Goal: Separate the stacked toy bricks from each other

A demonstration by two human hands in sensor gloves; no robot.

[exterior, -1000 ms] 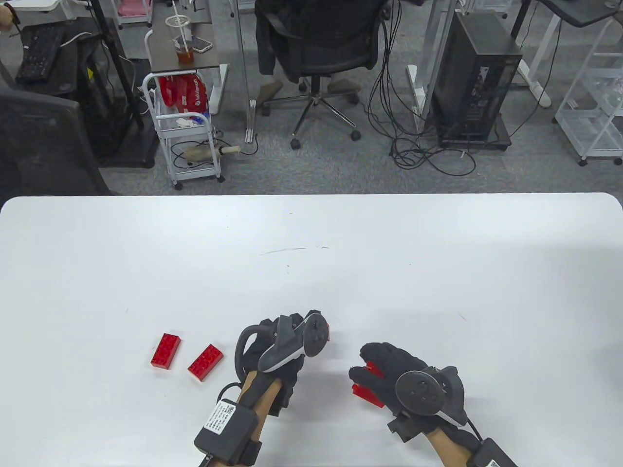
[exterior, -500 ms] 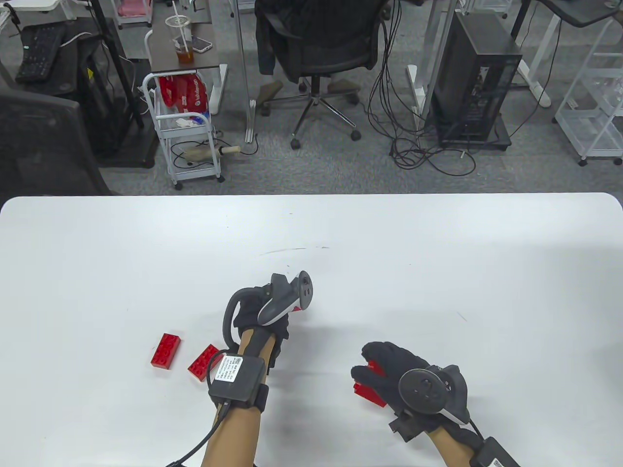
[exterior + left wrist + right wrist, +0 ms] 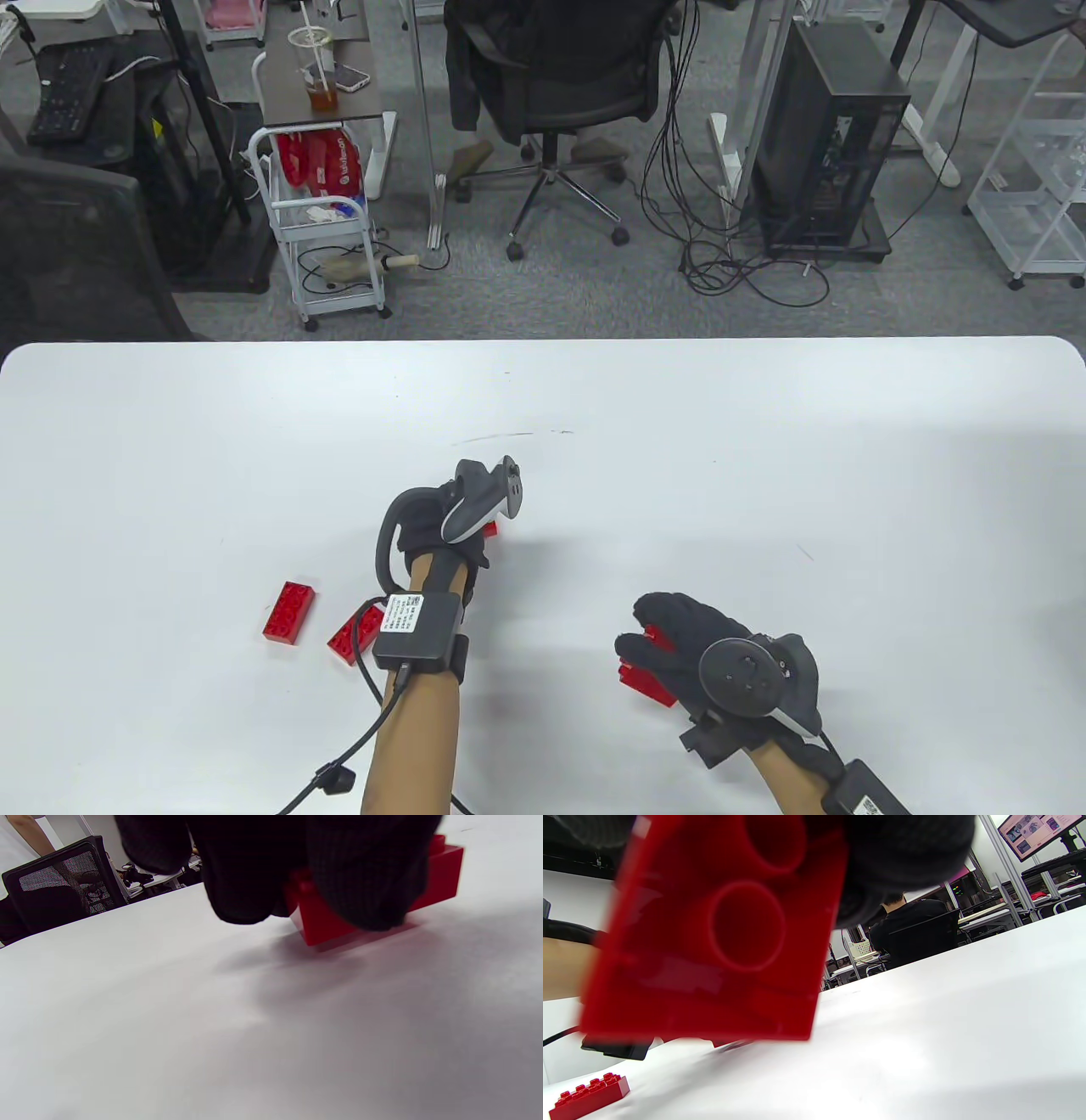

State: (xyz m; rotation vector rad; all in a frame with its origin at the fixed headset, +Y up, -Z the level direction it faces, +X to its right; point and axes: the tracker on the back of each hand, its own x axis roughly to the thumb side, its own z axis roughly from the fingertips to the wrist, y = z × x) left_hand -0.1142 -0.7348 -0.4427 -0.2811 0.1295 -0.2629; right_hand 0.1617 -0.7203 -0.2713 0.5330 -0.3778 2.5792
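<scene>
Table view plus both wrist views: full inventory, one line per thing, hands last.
Loose bricks: 2, red, lying on the table's left part, one clear of the left forearm, one partly hidden by the wrist box.
Brick under left hand: 1, red, studs up, bottom on the table.
Brick in right hand: red, hollow underside facing the wrist camera, off the table; one or still stacked, cannot tell.
Table: 1, white.
Office chair: 1, black, beyond the table.
Computer tower: 1, black, floor, far right.
Cart: 1, white, floor, far left, with red bags.
Drink cup: 1, clear, on a small desk.
Left hand: black glove, grips its brick.
Right hand: black glove, holds its brick.
</scene>
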